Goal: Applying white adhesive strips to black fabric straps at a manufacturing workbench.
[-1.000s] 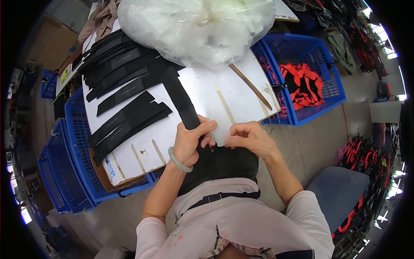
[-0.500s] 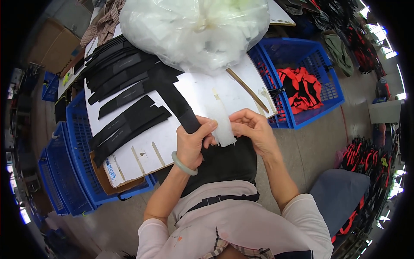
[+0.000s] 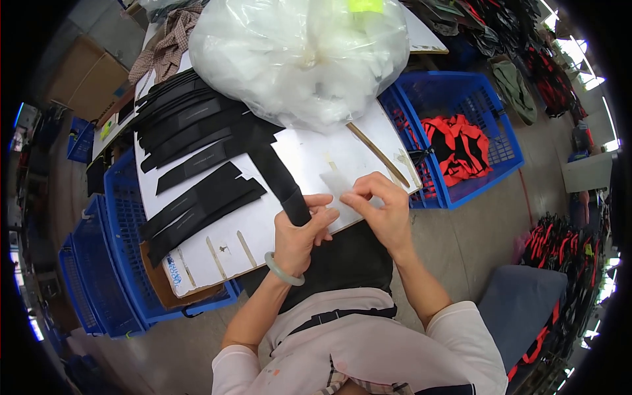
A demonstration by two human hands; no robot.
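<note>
My left hand (image 3: 296, 237), with a pale bangle at the wrist, is closed on the end of a black fabric strip (image 3: 275, 174). The strip's far end lies among the stacked black strips on the table. A thin, white, fluffy padding strip (image 3: 334, 187) is pinched at its edge between the thumb and fingers of my right hand (image 3: 385, 214). It sits just above the table's near edge, and the left thumb and fingertips come close to its lower end. Whether the left fingers touch the padding, I cannot tell.
Rows of black fabric strips (image 3: 197, 158) cover the left of the white table (image 3: 214, 266). A big clear bag of white padding (image 3: 299, 59) stands at the back. Blue crates flank the table; the right crate (image 3: 454, 201) holds red-and-black pieces (image 3: 454, 148). A wooden stick (image 3: 378, 153) lies near it.
The white padding strip, hanging long between my hands before, now shows shorter and tilted. My right hand has shifted slightly left, its fingers tightened into a pinch. My left hand still holds the black strip.
</note>
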